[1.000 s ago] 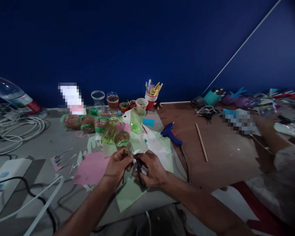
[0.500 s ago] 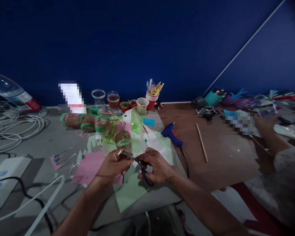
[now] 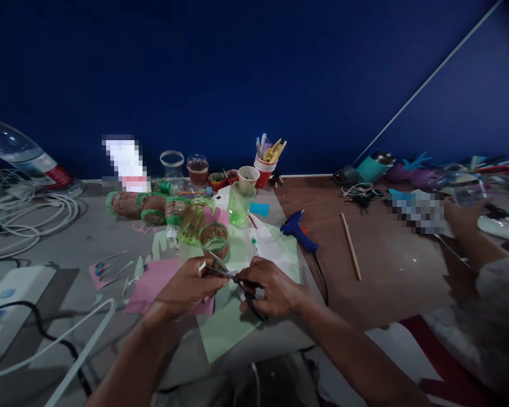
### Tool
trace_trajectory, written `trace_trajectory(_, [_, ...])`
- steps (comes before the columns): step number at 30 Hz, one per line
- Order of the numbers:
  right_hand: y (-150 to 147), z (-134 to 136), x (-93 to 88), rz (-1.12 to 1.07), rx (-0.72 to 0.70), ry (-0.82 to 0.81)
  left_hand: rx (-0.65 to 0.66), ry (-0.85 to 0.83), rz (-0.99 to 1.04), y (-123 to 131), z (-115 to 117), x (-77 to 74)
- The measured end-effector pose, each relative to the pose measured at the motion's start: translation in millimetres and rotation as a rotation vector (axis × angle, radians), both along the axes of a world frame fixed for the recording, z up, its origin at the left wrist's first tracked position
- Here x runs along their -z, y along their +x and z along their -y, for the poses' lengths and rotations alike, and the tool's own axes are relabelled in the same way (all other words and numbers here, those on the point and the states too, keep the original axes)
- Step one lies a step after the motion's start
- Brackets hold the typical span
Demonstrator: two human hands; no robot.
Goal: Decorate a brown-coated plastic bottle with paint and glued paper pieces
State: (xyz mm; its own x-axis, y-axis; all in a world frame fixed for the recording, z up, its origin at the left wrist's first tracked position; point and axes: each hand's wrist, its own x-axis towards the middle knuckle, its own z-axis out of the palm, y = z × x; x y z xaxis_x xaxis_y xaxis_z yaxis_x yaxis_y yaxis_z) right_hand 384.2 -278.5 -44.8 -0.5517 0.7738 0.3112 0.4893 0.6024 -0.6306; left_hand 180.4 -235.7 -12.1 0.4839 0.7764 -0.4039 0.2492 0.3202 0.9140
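Black-handled scissors (image 3: pixel 249 299) are in my right hand (image 3: pixel 275 287), its fingers wrapped round the handles, with the blades parted and pointing left. My left hand (image 3: pixel 194 285) pinches a small pale piece (image 3: pixel 202 268) beside the blades; what it is made of is too small to tell. Just beyond the hands stands a clear cup with a green rim (image 3: pixel 214 240), with a pink paper shape (image 3: pixel 215 215) behind it. Green paper (image 3: pixel 227 333) lies under the hands, and pink paper (image 3: pixel 152 280) lies partly beneath my left hand.
A blue glue gun (image 3: pixel 299 230) and a wooden stick (image 3: pixel 350 246) lie to the right. Red cups with cutlery (image 3: pixel 264 169) stand at the back. Brown-and-green bottle shapes (image 3: pixel 125 204) and coiled white cable (image 3: pixel 46 212) are left. Another person's hand (image 3: pixel 464 217) is at far right.
The scissor blades have opened wider. My left hand has turned slightly around the small piece. The view has shifted a little, and the other person's hand still holds a clear object.
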Motion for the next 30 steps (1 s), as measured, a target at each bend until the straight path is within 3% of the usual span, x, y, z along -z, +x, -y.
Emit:
trace_trajectory(14, [1.8, -1.7, -6.2, 0.141, -0.026, -0.063, 0.076, 0.025, -0.151, -3.1, -5.1, -3.6])
trace_trajectory(20, [4.5, -2.1, -7.6, 0.134, -0.026, -0.044, 0.128, 0.049, -0.125, -5.1, -5.8, -3.7])
trace_trajectory(30, [9.7, -3.9, -10.7, 0.043, -0.008, -0.088, 0.091, 0.076, -0.009, -5.6, -7.2, -0.2])
